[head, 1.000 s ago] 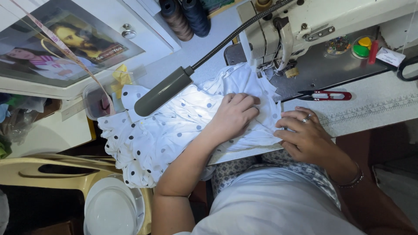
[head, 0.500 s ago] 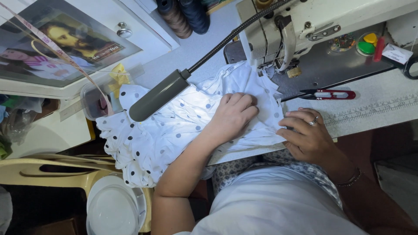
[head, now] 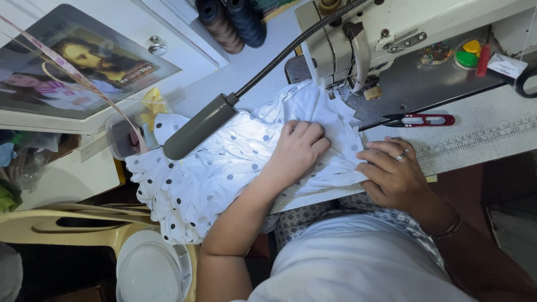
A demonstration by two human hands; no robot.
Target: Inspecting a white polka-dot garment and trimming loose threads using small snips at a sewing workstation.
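Head view looks down on my left hand lying flat, fingers together, on the white polka-dot fabric, gripping nothing and pressing the cloth to the sewing table. My right hand rests at the fabric's near-right edge, fingers curled over the gathered hem; whether it pinches the cloth or only steadies it I cannot tell, since the fingertips are partly hidden.

Compared with a second ago, almost nothing has moved: both hands keep their places and the cloth lies the same, only the camera has shifted a little. I judge the piece is being held in position at the sewing machine rather than fed through.

The fabric's long axis runs diagonally, from the bunched end hanging off the table at lower left, above the white bucket, up to the end tucked beneath the needle area at upper right. The grey gooseneck lamp lies across it, lighting the middle. Red thread snips sit on the table just right of the cloth.
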